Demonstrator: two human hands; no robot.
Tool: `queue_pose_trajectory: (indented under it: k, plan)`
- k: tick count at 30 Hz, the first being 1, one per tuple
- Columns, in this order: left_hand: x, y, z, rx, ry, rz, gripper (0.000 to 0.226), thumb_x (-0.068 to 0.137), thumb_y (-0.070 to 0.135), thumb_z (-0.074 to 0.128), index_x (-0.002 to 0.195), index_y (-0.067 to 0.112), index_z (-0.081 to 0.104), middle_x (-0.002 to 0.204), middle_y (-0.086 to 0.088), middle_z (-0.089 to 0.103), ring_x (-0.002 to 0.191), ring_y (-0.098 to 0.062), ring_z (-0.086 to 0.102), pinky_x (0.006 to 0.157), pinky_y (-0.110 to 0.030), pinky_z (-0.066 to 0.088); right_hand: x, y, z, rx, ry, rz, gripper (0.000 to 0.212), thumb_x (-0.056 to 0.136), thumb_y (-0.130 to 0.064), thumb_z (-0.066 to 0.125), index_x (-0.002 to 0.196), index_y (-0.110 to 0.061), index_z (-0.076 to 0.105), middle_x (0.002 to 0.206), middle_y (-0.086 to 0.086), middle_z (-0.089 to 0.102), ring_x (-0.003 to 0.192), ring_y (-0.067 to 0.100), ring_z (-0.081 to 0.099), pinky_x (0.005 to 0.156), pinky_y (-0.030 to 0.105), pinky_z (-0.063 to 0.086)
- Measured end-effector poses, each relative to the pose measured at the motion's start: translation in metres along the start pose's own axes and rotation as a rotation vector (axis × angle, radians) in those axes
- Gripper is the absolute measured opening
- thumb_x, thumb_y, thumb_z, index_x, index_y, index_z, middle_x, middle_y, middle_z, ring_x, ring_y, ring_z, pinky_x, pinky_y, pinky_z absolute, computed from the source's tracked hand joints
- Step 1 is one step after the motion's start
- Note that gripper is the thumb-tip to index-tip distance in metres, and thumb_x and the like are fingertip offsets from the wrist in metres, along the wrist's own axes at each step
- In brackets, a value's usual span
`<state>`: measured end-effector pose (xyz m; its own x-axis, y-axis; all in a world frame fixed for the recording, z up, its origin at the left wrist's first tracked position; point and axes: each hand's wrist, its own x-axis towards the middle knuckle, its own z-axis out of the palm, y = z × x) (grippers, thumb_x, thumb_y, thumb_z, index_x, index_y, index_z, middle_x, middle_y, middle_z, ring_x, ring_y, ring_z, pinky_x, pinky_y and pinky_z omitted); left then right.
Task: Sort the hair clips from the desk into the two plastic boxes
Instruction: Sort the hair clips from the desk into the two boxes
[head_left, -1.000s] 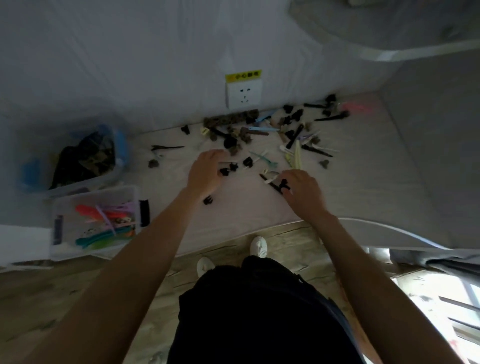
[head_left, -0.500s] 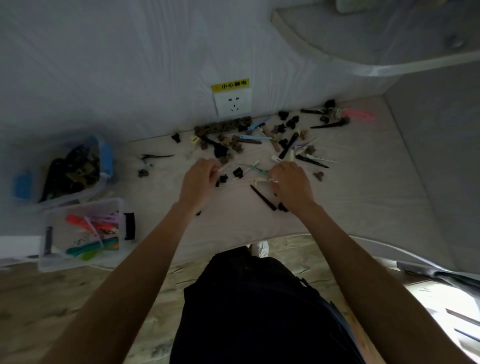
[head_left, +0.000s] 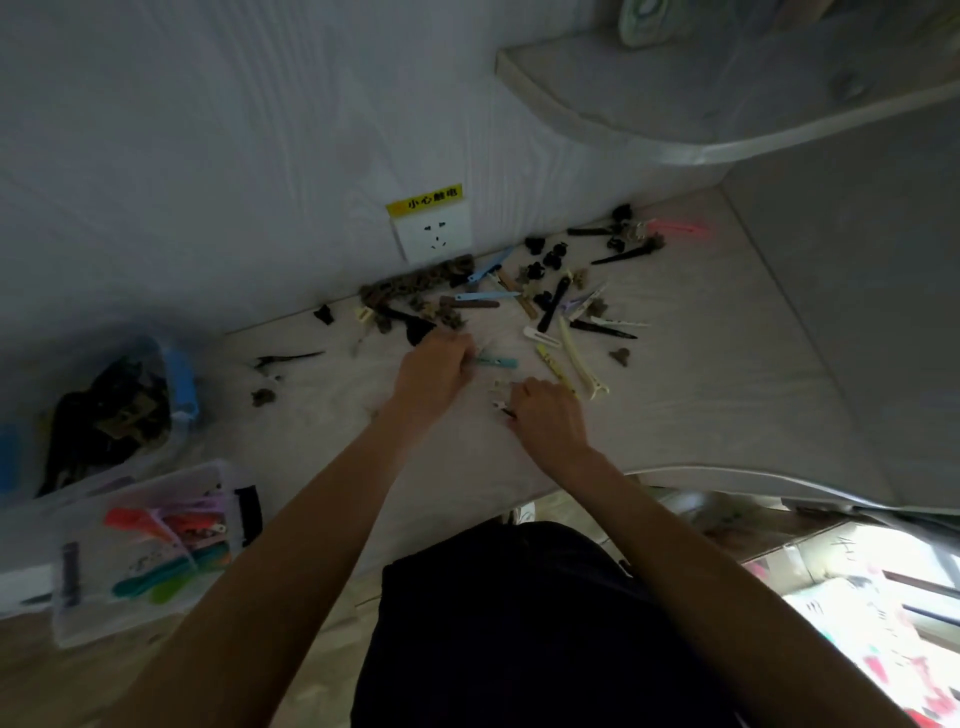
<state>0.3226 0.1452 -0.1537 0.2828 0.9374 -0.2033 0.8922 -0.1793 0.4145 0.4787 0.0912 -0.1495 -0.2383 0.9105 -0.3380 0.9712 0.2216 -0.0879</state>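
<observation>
Head view, dim light, some blur. Landmark: wall socket (head_left: 434, 233) at the back edge of the desk (head_left: 701, 374). Loose hair clips (head_left: 550, 299) lie scattered below and to the right of the socket, a dense mix of dark claw types and long coloured or pale flat ones; a few strays sit down-left of it, and a pink one lies far right along the wall. Left hand (head_left: 434, 364) works below the socket, fingers curled over the end of a teal clip (head_left: 498, 361); whether it is truly pinched or only touched, cannot tell. Right hand (head_left: 545, 410) is just right of the left, knuckles up, fingers closed over small pale clips with a dark tip showing at its near edge; a grasp seems likely but the contents are hidden. Well to the socket's lower left stand the two boxes: the far box (head_left: 179, 374) holding dark clips, the near box (head_left: 156, 540) holding bright coloured ones. Judgement: sorting is partway, both boxes stocked, yet dozens remain on the desk, so most of the work looks ahead.
</observation>
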Motion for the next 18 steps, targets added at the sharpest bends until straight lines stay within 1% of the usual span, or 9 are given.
queue_pose_trajectory:
  k: [1, 3, 4, 6, 8, 10, 12, 15, 18]
  plan:
    - [-0.001, -0.006, -0.002, -0.007, -0.01, 0.007, 0.018, 0.086, 0.017, 0.061, 0.102, 0.009, 0.06, 0.11, -0.011, 0.057, 0.102, -0.026, 0.052, 0.081, -0.036, 0.045, 0.0, 0.0, 0.0, 0.016, -0.019, -0.02, 0.016, 0.072, -0.024, 0.073, 0.071, -0.009, 0.065, 0.071, 0.008, 0.064, 0.063, 0.024, 0.062, 0.056, 0.027, 0.046]
    - [-0.006, -0.016, -0.006, -0.042, 0.007, 0.017, 0.018, 0.084, 0.018, 0.064, 0.099, 0.009, 0.064, 0.113, -0.009, 0.057, 0.103, -0.026, 0.053, 0.083, -0.033, 0.043, -0.004, 0.002, -0.002, 0.129, 0.015, -0.051, 0.016, 0.085, -0.018, 0.056, 0.087, -0.005, 0.064, 0.091, 0.014, 0.062, 0.084, 0.03, 0.06, 0.068, 0.035, 0.046]
    - [-0.01, -0.019, -0.009, -0.081, 0.042, 0.017, 0.017, 0.083, 0.017, 0.066, 0.097, 0.009, 0.065, 0.113, -0.009, 0.058, 0.103, -0.025, 0.054, 0.083, -0.033, 0.044, -0.008, 0.006, -0.004, 0.201, 0.052, -0.036, 0.019, 0.088, -0.018, 0.051, 0.092, -0.004, 0.062, 0.096, 0.014, 0.06, 0.09, 0.031, 0.058, 0.071, 0.036, 0.045]
    - [-0.016, -0.019, -0.016, -0.175, 0.153, 0.009, 0.016, 0.082, 0.017, 0.068, 0.095, 0.009, 0.066, 0.111, -0.008, 0.06, 0.099, -0.023, 0.056, 0.083, -0.034, 0.047, -0.014, 0.016, -0.016, 0.325, 0.151, 0.061, 0.019, 0.089, -0.021, 0.049, 0.095, -0.006, 0.059, 0.098, 0.013, 0.059, 0.094, 0.029, 0.054, 0.071, 0.037, 0.044]
    - [-0.014, -0.014, -0.022, -0.193, 0.213, 0.012, 0.016, 0.082, 0.018, 0.067, 0.096, 0.01, 0.066, 0.106, -0.007, 0.062, 0.093, -0.022, 0.057, 0.078, -0.035, 0.048, -0.014, 0.029, -0.025, 0.416, 0.177, 0.165, 0.017, 0.091, -0.021, 0.048, 0.093, -0.005, 0.054, 0.095, 0.015, 0.058, 0.092, 0.031, 0.052, 0.068, 0.036, 0.04]
    - [-0.004, -0.008, -0.024, -0.17, 0.158, 0.022, 0.015, 0.083, 0.019, 0.066, 0.096, 0.011, 0.065, 0.1, -0.005, 0.062, 0.088, -0.02, 0.056, 0.071, -0.031, 0.044, -0.005, 0.042, -0.028, 0.465, 0.18, 0.229, 0.014, 0.093, -0.019, 0.046, 0.091, -0.005, 0.048, 0.09, 0.021, 0.058, 0.087, 0.034, 0.053, 0.064, 0.034, 0.034]
    - [0.009, -0.002, -0.022, -0.118, 0.031, 0.021, 0.014, 0.085, 0.019, 0.064, 0.097, 0.013, 0.064, 0.099, -0.004, 0.062, 0.09, -0.019, 0.055, 0.07, -0.027, 0.038, 0.008, 0.053, -0.027, 0.458, 0.157, 0.291, 0.016, 0.094, -0.016, 0.042, 0.101, -0.002, 0.047, 0.093, 0.023, 0.06, 0.087, 0.036, 0.056, 0.064, 0.035, 0.035]
    - [0.02, 0.006, -0.014, 0.006, -0.123, 0.01, 0.017, 0.084, 0.014, 0.062, 0.101, 0.013, 0.06, 0.105, -0.008, 0.062, 0.096, -0.024, 0.056, 0.078, -0.033, 0.045, 0.022, 0.061, -0.024, 0.395, 0.094, 0.367, 0.024, 0.094, -0.007, 0.036, 0.116, 0.001, 0.043, 0.1, 0.025, 0.063, 0.09, 0.038, 0.06, 0.072, 0.039, 0.04]
    - [0.024, 0.008, -0.009, 0.045, -0.154, -0.027, 0.022, 0.081, 0.01, 0.064, 0.099, 0.015, 0.052, 0.102, -0.008, 0.061, 0.09, -0.025, 0.057, 0.077, -0.039, 0.05, 0.028, 0.062, -0.025, 0.361, 0.07, 0.384, 0.03, 0.095, -0.012, 0.038, 0.123, 0.0, 0.039, 0.107, 0.022, 0.063, 0.096, 0.037, 0.06, 0.081, 0.039, 0.04]
